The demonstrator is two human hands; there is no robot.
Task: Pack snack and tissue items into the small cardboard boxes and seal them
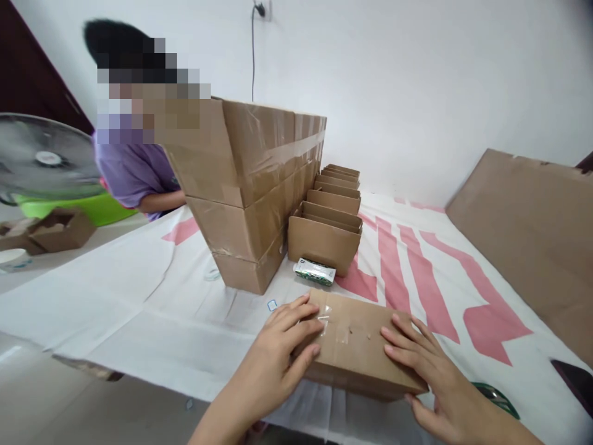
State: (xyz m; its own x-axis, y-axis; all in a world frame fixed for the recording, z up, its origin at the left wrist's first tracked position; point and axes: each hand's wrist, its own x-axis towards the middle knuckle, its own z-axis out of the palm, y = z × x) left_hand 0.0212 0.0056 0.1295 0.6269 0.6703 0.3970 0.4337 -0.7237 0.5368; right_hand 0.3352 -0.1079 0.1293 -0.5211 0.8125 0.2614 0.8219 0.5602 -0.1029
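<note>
A closed cardboard box (pixel 356 358) lies near the front edge of the cloth-covered table, with clear tape across its top. My left hand (pixel 287 343) grips its left end, fingers spread over the top and thumb along the near side. At the opposite end, my right hand (pixel 426 364) rests its fingers on the top, with the thumb low at the corner. The box's underside is hidden. Just beyond it lies a white and green tube-shaped pack (pixel 315 272), in front of a row of open cardboard cartons (pixel 324 238).
Stacked taped boxes (pixel 259 204) form a tall wall left of the cartons. Behind it, a person in a purple shirt (pixel 134 167) sits near a fan (pixel 49 157). A large cardboard sheet (pixel 523 247) leans at right. A dark green-rimmed object (pixel 498 398) lies beside my right wrist.
</note>
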